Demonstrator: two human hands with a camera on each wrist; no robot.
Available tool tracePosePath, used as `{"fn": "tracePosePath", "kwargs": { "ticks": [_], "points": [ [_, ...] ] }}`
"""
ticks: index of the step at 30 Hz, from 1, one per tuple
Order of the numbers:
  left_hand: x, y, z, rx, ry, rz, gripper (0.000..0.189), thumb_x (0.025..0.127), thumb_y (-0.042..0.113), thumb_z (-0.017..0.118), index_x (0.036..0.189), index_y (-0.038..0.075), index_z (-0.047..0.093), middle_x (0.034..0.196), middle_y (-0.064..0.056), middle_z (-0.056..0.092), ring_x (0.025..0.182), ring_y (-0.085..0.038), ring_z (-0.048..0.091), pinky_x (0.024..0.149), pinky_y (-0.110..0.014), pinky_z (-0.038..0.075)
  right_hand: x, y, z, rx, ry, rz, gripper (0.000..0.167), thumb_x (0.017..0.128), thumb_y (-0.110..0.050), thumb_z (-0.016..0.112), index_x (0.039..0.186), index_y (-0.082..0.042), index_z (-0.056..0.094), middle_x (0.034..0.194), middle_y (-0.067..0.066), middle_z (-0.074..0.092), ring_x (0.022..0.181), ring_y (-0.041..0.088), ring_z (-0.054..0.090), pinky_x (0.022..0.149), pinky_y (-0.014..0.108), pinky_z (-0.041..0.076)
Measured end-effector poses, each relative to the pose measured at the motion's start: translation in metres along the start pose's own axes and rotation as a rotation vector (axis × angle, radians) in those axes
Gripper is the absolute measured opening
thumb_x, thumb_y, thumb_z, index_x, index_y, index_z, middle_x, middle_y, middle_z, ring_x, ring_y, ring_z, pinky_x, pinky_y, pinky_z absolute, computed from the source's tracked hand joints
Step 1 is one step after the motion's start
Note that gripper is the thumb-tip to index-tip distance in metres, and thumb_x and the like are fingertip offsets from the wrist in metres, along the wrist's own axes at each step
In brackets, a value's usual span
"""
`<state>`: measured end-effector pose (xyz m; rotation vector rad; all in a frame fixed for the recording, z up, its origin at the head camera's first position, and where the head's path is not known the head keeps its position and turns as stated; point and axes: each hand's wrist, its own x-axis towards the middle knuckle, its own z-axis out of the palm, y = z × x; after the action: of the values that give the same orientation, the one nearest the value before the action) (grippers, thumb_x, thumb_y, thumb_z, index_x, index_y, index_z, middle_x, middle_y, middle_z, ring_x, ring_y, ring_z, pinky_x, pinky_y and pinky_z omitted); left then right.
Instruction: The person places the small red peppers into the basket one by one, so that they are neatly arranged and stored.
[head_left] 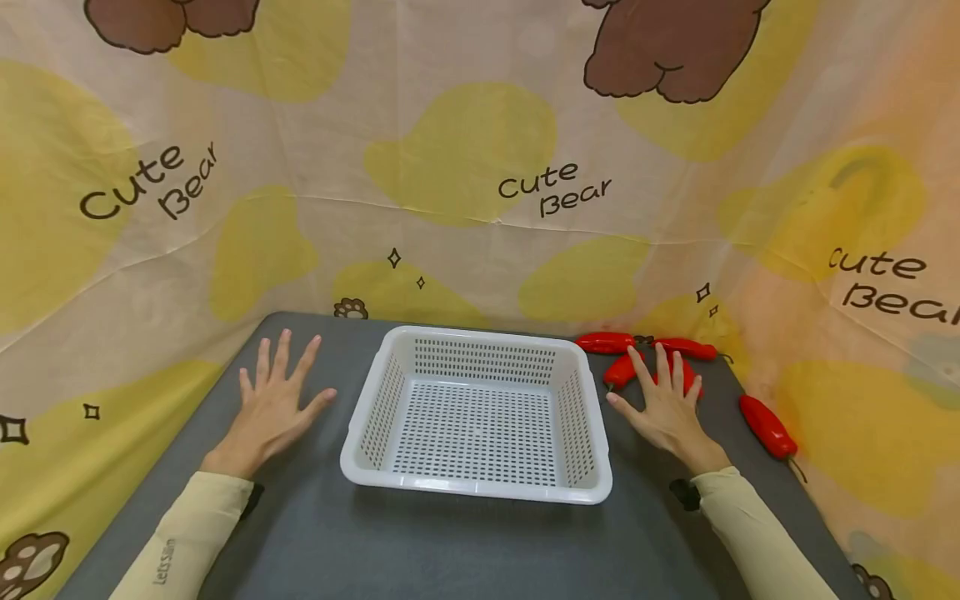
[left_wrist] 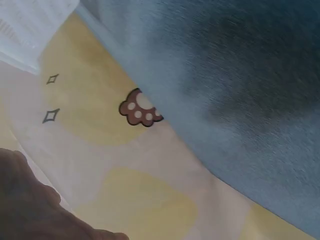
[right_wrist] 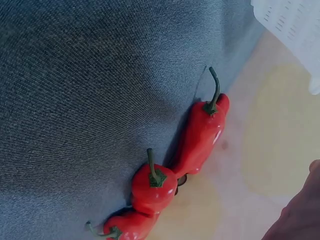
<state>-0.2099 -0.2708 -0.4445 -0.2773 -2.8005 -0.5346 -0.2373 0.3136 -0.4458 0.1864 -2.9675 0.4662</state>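
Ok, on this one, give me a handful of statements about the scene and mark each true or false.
1. The white basket stands between the left hand and the right hand. True.
2. The left hand grips the white basket. False: it is outspread beside it, holding nothing.
3. Red peppers lie to the right of the white basket. True.
4. The white basket is full of peppers. False: none lies in it.
5. In the head view, the right hand partly hides some peppers. True.

The head view is bright and clear, with a soft shadow beneath the white basket (head_left: 476, 433) on the table (head_left: 450, 558). The 2 wrist views are dimmer and softer, small highlights glinting on the red peppers (right_wrist: 200, 135).
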Motion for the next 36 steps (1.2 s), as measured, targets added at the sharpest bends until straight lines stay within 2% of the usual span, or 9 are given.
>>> {"fn": "tracePosePath", "kwargs": {
  "ticks": [5, 10, 14, 19, 29, 36],
  "points": [
    [0.002, 0.01, -0.001, -0.061, -0.004, 0.023, 0.083, 0.099, 0.056, 0.051, 0.164, 0.032, 0.006, 0.171, -0.018, -0.007, 0.155, -0.049, -0.009, 0.11, -0.085, 0.006, 0.002, 0.002, -0.002, -0.001, -0.018, -0.003, 0.097, 0.091, -0.07, 0.05, 0.164, -0.024, 0.007, 0.169, 0.025, -0.005, 0.152, 0.054, -0.01, 0.114, 0.081, -0.005],
    [0.006, 0.022, -0.002, -0.108, 0.008, 0.063, 0.08, 0.1, 0.053, 0.053, 0.164, 0.03, 0.011, 0.17, -0.023, 0.005, 0.153, -0.054, 0.008, 0.111, -0.082, 0.015, 0.006, 0.003, -0.003, 0.016, -0.034, -0.008, 0.097, 0.091, -0.067, 0.053, 0.164, -0.022, 0.008, 0.168, 0.027, -0.002, 0.152, 0.055, -0.007, 0.115, 0.081, 0.001],
    [0.009, 0.03, -0.003, -0.142, -0.002, 0.079, 0.08, 0.1, 0.049, 0.055, 0.164, 0.029, 0.012, 0.169, -0.024, 0.013, 0.15, -0.056, 0.017, 0.106, -0.083, 0.023, 0.008, 0.003, -0.004, 0.022, -0.062, -0.001, 0.099, 0.09, -0.067, 0.055, 0.164, -0.024, 0.006, 0.168, 0.027, -0.001, 0.152, 0.056, -0.005, 0.114, 0.082, 0.003],
    [0.012, 0.038, -0.001, -0.213, -0.042, 0.062, 0.079, 0.1, 0.046, 0.056, 0.164, 0.03, 0.013, 0.168, -0.021, 0.017, 0.149, -0.056, 0.018, 0.101, -0.086, 0.025, 0.013, 0.007, -0.004, 0.032, -0.072, -0.022, 0.1, 0.09, -0.062, 0.059, 0.164, -0.023, 0.005, 0.167, 0.029, 0.001, 0.151, 0.058, -0.001, 0.114, 0.082, 0.007],
    [0.015, 0.047, 0.002, -0.397, -0.105, 0.063, 0.076, 0.099, 0.037, 0.062, 0.163, 0.022, 0.023, 0.167, -0.02, 0.025, 0.151, -0.052, 0.019, 0.11, -0.082, 0.017, 0.021, 0.011, -0.003, 0.082, -0.039, -0.059, 0.095, 0.091, -0.054, 0.063, 0.164, -0.018, 0.013, 0.165, 0.032, 0.01, 0.149, 0.059, 0.006, 0.116, 0.079, 0.01],
    [0.015, 0.05, 0.006, -0.477, -0.155, 0.047, 0.07, 0.102, 0.035, 0.059, 0.162, 0.022, 0.026, 0.165, -0.024, 0.025, 0.151, -0.051, 0.022, 0.112, -0.077, 0.026, 0.022, 0.013, -0.001, 0.088, -0.052, -0.056, 0.093, 0.092, -0.052, 0.062, 0.163, -0.016, 0.014, 0.164, 0.032, 0.012, 0.149, 0.059, 0.008, 0.116, 0.079, 0.011]
  ]
}}
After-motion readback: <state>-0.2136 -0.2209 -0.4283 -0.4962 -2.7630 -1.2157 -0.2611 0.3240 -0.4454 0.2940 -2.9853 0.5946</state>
